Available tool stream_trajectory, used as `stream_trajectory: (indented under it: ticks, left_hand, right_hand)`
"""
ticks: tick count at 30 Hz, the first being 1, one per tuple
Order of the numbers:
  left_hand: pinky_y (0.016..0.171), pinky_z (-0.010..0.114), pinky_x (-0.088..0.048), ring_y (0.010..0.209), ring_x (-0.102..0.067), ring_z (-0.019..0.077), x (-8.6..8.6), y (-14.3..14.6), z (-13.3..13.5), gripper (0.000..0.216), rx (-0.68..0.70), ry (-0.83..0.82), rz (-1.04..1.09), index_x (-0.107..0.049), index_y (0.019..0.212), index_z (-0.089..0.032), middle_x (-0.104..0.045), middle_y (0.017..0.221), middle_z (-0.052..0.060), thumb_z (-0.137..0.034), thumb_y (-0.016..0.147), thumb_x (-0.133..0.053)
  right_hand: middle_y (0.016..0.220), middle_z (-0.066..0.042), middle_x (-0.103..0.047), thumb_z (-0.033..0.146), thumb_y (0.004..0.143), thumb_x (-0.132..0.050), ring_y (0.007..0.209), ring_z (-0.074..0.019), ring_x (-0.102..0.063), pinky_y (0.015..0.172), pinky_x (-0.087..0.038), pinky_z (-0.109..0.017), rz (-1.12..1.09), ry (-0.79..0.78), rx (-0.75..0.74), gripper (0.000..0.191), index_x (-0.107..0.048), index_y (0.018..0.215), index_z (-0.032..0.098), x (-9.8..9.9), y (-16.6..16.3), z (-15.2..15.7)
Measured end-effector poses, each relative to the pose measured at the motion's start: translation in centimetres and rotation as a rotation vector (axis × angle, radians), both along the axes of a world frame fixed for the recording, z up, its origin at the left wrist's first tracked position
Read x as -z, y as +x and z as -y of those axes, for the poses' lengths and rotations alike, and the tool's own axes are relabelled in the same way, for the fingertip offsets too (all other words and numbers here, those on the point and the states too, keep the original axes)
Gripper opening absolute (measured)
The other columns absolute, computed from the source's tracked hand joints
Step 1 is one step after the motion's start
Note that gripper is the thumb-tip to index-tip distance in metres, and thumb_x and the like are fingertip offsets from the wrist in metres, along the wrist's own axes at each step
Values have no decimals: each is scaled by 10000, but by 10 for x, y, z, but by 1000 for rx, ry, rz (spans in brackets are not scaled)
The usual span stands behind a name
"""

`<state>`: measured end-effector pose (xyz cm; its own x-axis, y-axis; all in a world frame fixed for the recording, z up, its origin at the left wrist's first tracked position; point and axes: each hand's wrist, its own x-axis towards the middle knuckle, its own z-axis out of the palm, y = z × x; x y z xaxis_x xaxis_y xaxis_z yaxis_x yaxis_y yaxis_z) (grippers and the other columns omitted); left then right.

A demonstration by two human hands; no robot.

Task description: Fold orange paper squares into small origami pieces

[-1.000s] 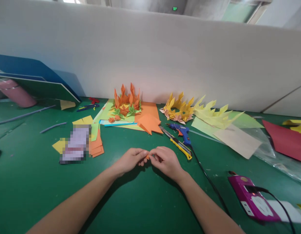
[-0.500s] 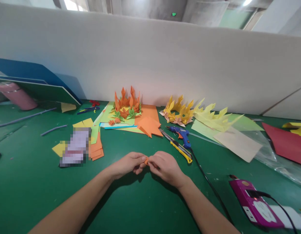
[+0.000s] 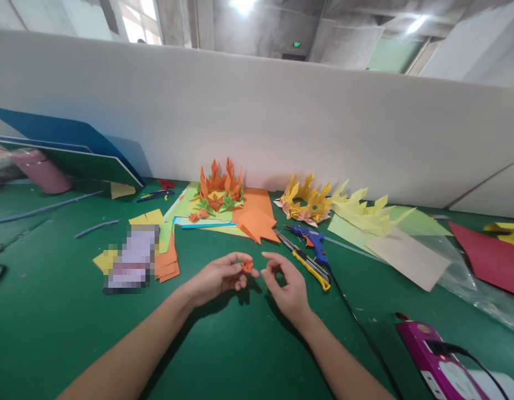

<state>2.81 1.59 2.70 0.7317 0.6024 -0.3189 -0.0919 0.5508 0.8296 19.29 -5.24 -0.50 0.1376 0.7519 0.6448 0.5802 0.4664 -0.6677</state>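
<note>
The work in hand looks like the shaping of a small orange paper flower (image 3: 247,267), probably the opening or curling of its petals. It sits in the left hand (image 3: 223,279), gripped between thumb and fingers above the counter (image 3: 240,355), nearer the wearer than the blue glue gun (image 3: 318,244) and to the left of it. The right hand (image 3: 287,286) is parted from the flower, its thumb and index finger curved with a gap between their tips, and it appears to hold nothing. The flower is small and partly covered by fingers, so whether every petal is formed cannot fairly be told.

Well to the left of the glue gun, two loose orange flowers (image 3: 193,217) lie on the paper sheets, with an orange paper crown (image 3: 230,182) behind them. A yellow-handled utility knife (image 3: 320,279) lies just beside the gun, on its near side; a yellow paper crown (image 3: 321,199) stands beyond it.

If more shaping is needed, the next move calls for a light fingertip pinch from the right hand while the left steadies the flower's base; a hard squeeze could crush the folds.
</note>
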Motion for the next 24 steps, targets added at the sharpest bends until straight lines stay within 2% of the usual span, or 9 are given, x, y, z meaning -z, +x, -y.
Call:
stream_trajectory:
  ticks: [3,7,11,15,18,21,24]
  left_hand:
    - [593,204,-421,581,-577,84,1,0,-3,247,-78,-73,83,-534,926,-165,-699,893,93,-154,716,-662]
    - [597,196,-417,627,-593,93,0,0,-4,295,-146,-88,150,-503,862,-171,-700,928,99,-23,647,-642]
    - [594,190,-397,622,-574,78,-4,0,-4,343,-222,-19,117,-463,867,-189,-700,967,93,-38,629,-658]
    - [560,184,-354,541,-492,51,-8,0,-7,296,-301,184,-30,-420,843,-210,-705,936,39,-141,691,-665]
    - [594,204,-370,636,-535,87,-9,1,-15,261,-347,363,-162,-409,811,-213,-695,925,27,-187,709,-647]
    - [683,240,-408,753,-571,123,-7,0,-28,249,-411,540,-253,-425,759,-203,-664,930,27,-186,672,-658]
    - [607,245,-405,629,-544,117,-2,-4,-45,222,-507,720,-413,-468,760,-203,-605,860,-3,-187,645,-657]
  right_hand:
    - [660,21,-541,225,845,-490,574,-121,-534,559,-467,-234,-113,-61,49,196,-559,1024,184,2,3,-2]
    - [632,23,-534,226,841,-477,556,-120,-526,544,-463,-227,-93,-125,24,163,-580,959,180,4,1,-4]
    - [614,19,-535,226,840,-464,536,-123,-519,520,-455,-224,-33,-175,-1,174,-597,938,171,6,-3,-4]
    - [694,-17,-593,182,820,-460,580,-144,-555,546,-479,-251,53,-182,19,200,-591,970,165,5,1,-14]
    - [937,-99,-624,158,800,-483,892,-236,-584,776,-485,-383,254,-105,75,188,-618,930,179,1,10,-29]
    - [1117,-147,-580,154,792,-504,998,-289,-543,842,-446,-463,450,-91,142,222,-620,980,179,0,17,-47]
    - [1123,-174,-590,189,811,-512,1031,-309,-529,852,-436,-467,522,-109,195,280,-564,1081,133,1,18,-64]
